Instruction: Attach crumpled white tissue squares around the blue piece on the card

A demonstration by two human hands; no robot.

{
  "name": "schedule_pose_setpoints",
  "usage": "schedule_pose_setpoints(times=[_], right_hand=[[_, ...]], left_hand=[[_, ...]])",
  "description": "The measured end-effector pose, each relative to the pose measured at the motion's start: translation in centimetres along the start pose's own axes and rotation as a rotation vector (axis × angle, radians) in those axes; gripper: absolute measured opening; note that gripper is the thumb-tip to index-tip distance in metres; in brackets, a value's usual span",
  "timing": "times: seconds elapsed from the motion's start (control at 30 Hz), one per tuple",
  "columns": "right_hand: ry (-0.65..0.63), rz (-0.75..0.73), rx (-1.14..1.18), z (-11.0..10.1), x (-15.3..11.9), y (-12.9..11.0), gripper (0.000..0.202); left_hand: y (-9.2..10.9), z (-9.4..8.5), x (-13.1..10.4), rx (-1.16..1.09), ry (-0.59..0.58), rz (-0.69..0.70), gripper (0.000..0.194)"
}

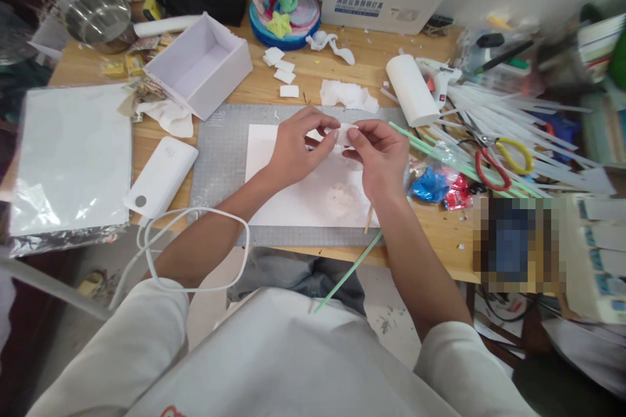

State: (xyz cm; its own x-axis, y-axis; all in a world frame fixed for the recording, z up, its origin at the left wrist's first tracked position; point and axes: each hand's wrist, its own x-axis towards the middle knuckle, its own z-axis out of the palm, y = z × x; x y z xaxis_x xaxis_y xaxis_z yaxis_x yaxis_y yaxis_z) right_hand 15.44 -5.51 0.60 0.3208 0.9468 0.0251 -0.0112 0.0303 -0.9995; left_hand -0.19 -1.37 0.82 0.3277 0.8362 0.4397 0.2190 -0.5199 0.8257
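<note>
A small white piece [347, 135], which looks like paper or foam, is pinched between both hands above the sheet of white paper [274, 199]. The fingertips of my left hand [299, 144] grip its left side. My right hand [384, 155] grips its right side with thumb and fingers. The paper rests on a grey cutting mat [210, 166]. On the paper, under the hands, is a loose patch of whitish crumbs [340, 201]. Several small white squares [284, 66] and a crumpled tissue [348, 95] lie just beyond the mat.
A white open box [220, 78], a power bank [163, 176] with a looped white cable [247, 254] are at left. Right are a tissue roll [413, 90], a glue gun [440, 81], scissors [491, 150], and many translucent sticks [518, 111]. A green strip [347, 273] overhangs the front edge.
</note>
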Motion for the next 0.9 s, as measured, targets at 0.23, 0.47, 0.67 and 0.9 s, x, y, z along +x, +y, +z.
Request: schedule_pose_setpoints(times=[0.23, 0.47, 0.67, 0.9], right_hand=[[0.002, -0.079, -0.050, 0.1, -0.2, -0.3, 0.015], [0.052, -0.307, -0.191, 0.3, -0.7, -1.0, 0.003], [0.052, -0.429, -0.195, 0.3, -0.6, -0.4, 0.009], [0.045, -0.253, -0.006, 0.2, -0.1, 0.1, 0.006]], left_hand=[[-0.3, 0.3, 0.0, -0.031, 0.013, 0.043, 0.014], [-0.4, 0.1, -0.2, -0.007, 0.039, 0.144, 0.014], [-1.3, 0.3, -0.2, 0.046, 0.101, 0.305, 0.011], [-1.0, 0.3, -0.2, 0.042, 0.089, 0.282, 0.011]])
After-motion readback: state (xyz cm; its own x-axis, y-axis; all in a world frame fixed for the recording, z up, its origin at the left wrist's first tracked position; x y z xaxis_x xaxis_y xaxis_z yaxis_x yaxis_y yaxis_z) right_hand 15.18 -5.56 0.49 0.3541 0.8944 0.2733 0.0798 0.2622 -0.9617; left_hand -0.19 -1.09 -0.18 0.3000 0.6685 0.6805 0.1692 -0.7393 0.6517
